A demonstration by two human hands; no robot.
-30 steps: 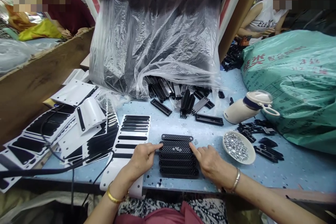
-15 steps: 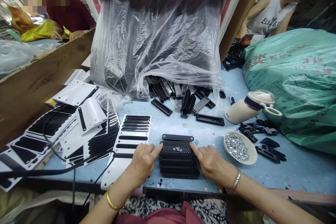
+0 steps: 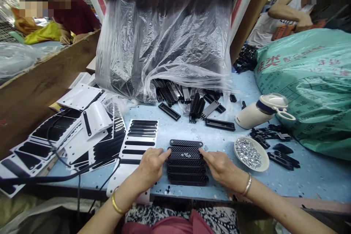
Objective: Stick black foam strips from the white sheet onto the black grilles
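Observation:
Several long black plastic strips with a cross-hatched surface (image 3: 186, 170) lie in a row in front of me. A few small silver nuts (image 3: 186, 155) rest in the middle of them. My left hand (image 3: 152, 164) has its index fingertip at the left end of the second strip (image 3: 184, 150) from the top. At that strip's right end is the index fingertip of my right hand (image 3: 219, 166). The other fingers of both hands are curled in. Whatever may be under the fingertips is too small to make out. The topmost strip (image 3: 186, 143) has a silver spot at each end.
A white bowl of silver nuts (image 3: 251, 153) stands at right, near a cream bottle (image 3: 251, 115) lying tilted. Sticker sheets (image 3: 139, 142) lie at left with cables (image 3: 68, 175) across. Behind are loose black parts (image 3: 197, 106), a plastic bag (image 3: 164, 44) and a green sack (image 3: 307, 91).
Both hands stay at the ends of the second strip, their fingers shifting only slightly. At the back right, a co-worker's arm has moved and an orange item now shows more.

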